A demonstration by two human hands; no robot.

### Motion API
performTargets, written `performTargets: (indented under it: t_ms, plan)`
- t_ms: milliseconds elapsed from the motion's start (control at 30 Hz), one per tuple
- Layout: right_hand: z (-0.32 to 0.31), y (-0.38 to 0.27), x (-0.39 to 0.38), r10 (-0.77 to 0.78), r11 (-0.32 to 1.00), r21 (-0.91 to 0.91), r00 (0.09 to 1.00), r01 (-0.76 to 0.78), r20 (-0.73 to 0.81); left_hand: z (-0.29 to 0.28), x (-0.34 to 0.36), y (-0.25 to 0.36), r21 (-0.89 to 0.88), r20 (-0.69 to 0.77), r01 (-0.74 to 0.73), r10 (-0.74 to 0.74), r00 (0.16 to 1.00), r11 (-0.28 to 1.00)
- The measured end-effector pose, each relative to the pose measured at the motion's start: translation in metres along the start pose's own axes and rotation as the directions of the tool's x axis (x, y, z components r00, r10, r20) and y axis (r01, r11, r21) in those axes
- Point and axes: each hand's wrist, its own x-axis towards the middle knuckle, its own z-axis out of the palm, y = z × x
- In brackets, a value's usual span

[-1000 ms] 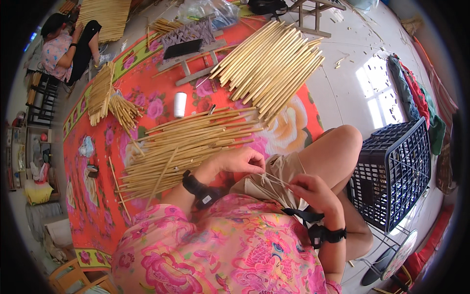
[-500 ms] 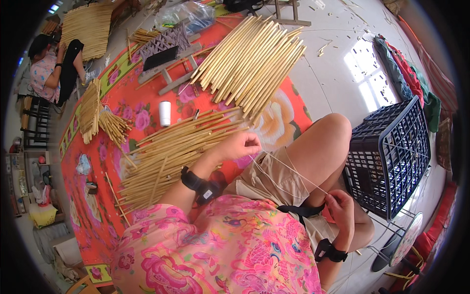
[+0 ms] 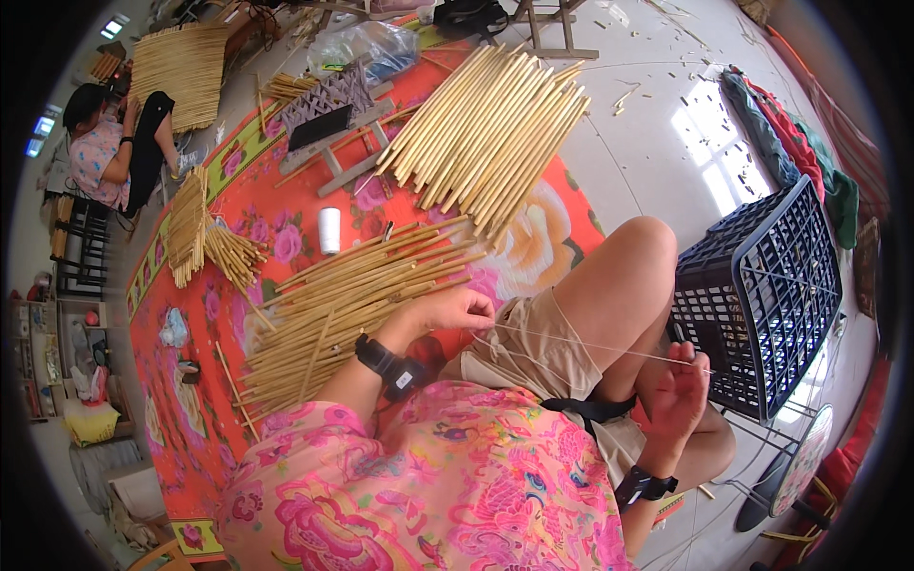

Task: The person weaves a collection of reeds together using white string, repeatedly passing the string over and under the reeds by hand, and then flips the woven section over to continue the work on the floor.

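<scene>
A thin white thread point(image 3: 590, 344) stretches across my lap, over my beige shorts point(image 3: 528, 347). One end is pinched in my left hand point(image 3: 462, 311), thumb against fingertips, beside the sticks on the mat. My right hand point(image 3: 680, 392) is raised by my bent knee, its curled fingers gripping the thread's other side. A second, slacker strand hangs below the taut one. Left of my left hand lies a spread of thin yellowish sticks point(image 3: 371, 281), some reaching under my forearm. Beyond it lies a row of thicker, paler sticks point(image 3: 486, 133) side by side.
A red flowered mat point(image 3: 205, 381) covers the floor. On it are a white cup point(image 3: 329, 230), a dark phone point(image 3: 319, 127) on a wooden frame and a stick bundle point(image 3: 190, 228). A dark plastic crate point(image 3: 762, 285) stands right. Another person point(image 3: 103, 167) sits far left beside a stick panel point(image 3: 178, 76).
My right hand has moved right and slightly up, drawing the thread out longer. My left hand has shifted a little down and left. The whole view has tilted slightly.
</scene>
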Motion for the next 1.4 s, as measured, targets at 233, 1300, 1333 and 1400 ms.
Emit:
performTargets:
  t_ms: [233,1300,1333,1400]
  plan:
    - [-0.029,-0.046,0.008,-0.061,0.965,0.261,0.994,0.037,0.086,0.002,-0.006,-0.003,-0.222,0.161,-0.014,0.051,0.986,0.975]
    - [-0.137,-0.131,-0.038,-0.507,0.860,-0.091,0.817,0.503,-0.276,-0.010,0.067,0.012,0.226,-0.276,-0.112,0.174,0.945,0.968]
    - [-0.136,-0.132,-0.039,-0.501,0.863,-0.098,0.813,0.496,-0.297,-0.007,0.074,0.013,0.228,-0.216,-0.110,0.160,0.963,0.967]
    - [-0.134,-0.132,-0.041,-0.508,0.860,-0.118,0.808,0.497,-0.297,-0.003,0.082,0.016,0.191,-0.138,-0.144,0.172,0.975,0.971]
